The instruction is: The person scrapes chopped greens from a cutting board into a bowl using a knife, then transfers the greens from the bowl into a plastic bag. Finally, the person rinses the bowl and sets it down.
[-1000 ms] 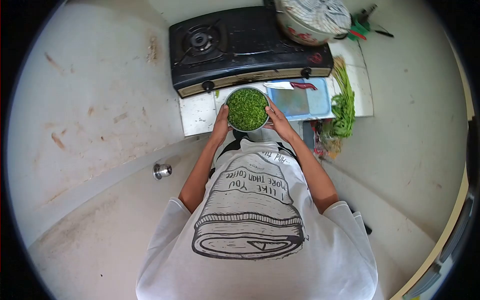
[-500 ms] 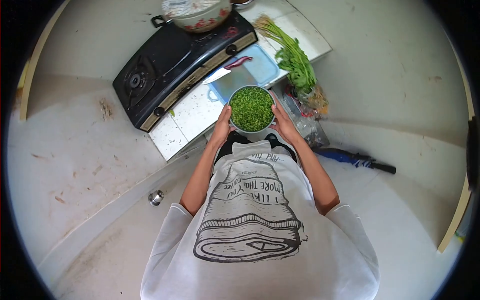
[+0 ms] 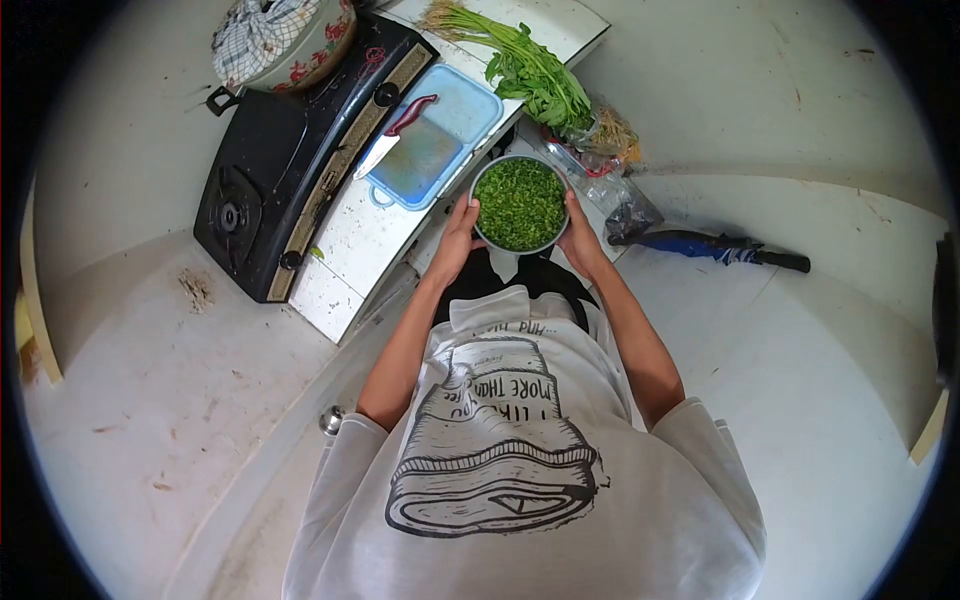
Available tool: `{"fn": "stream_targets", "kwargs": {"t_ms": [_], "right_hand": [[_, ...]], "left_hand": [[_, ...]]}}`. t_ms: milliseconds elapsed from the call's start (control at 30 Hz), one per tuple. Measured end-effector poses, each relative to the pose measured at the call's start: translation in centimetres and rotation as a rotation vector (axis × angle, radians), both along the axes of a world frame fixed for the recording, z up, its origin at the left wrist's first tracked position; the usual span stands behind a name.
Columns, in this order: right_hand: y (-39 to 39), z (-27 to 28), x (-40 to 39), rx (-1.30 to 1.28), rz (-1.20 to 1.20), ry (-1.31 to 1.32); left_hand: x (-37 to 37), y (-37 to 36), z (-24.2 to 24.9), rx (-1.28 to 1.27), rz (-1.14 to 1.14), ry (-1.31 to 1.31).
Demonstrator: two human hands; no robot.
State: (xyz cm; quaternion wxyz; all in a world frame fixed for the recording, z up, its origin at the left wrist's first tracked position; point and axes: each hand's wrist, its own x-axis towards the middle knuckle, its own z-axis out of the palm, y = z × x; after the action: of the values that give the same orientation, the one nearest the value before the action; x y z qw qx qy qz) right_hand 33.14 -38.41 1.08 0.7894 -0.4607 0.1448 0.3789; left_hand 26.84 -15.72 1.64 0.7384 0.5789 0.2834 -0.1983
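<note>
A round bowl full of finely chopped greens (image 3: 519, 204) is held level in front of my body. My left hand (image 3: 459, 232) grips its left side, thumb on the rim. On the opposite side my right hand (image 3: 581, 234) holds the bowl in the same way. Up and to the left of the bowl, a blue cutting board (image 3: 470, 98) lies on the white counter. A knife (image 3: 398, 135) with a dark red handle rests on the board, its blade pointing down-left. Whole leafy greens with roots (image 3: 530, 70) lie at the counter's right edge.
A black gas stove (image 3: 259, 180) fills the counter's left side, with a floral pot (image 3: 305, 55) under a checked cloth. Plastic bags (image 3: 620, 195) sit below the counter on the right. A blue umbrella (image 3: 700, 246) lies on the floor. A metal object (image 3: 331, 420) is at lower left.
The view has turned, and the counter, stove and board now appear further left. The bowl, still between both hands, has moved slightly right in view and is now apart from the board.
</note>
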Motion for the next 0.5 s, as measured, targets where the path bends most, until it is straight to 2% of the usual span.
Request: {"fn": "stream_targets", "kwargs": {"t_ms": [67, 233, 333, 500], "right_hand": [[0.7, -1.3, -0.1, 0.010, -0.079, 0.070], [2.6, -4.2, -0.5, -0.004, -0.222, 0.146], [4.0, -5.3, -0.7, 0.013, -0.251, 0.114], [5.0, -5.8, -1.4, -0.167, -0.376, 0.017]], "left_hand": [[0.9, 0.3, 0.4, 0.022, -0.048, -0.005], [2.4, 2.6, -2.4, 0.023, -0.159, -0.017], [3.6, 3.7, -3.6, 0.016, -0.198, -0.028], [5.0, 3.7, -5.2, 0.027, -0.244, -0.014]]}}
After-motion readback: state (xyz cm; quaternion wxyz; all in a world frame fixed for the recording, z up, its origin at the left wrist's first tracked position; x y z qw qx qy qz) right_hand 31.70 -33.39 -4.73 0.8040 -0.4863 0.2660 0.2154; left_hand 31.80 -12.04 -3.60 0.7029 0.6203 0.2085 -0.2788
